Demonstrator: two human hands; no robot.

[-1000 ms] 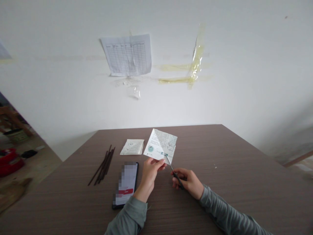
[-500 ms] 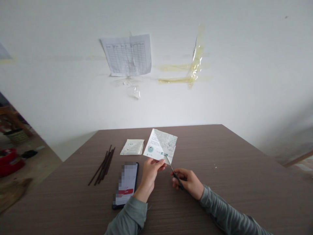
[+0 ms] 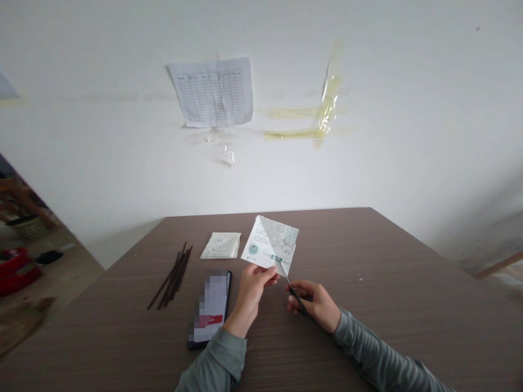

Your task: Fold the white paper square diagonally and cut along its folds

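My left hand pinches the lower edge of a printed white paper piece, which is held up over the table with a round blue-green mark near its lower left. In my right hand is a pair of dark scissors, gripped by the handles. The blades reach up and to the left, over the paper's lower right part near a small green patch. Whether the blades are parted is too small to tell.
On the brown table lie a phone, several thin dark sticks and a folded paper packet, all left of the held paper. Behind the table, a printed sheet is taped to the white wall.
The held paper has shifted slightly to the right and down. My left hand has moved a little to the right with it; the scissors look almost unmoved.
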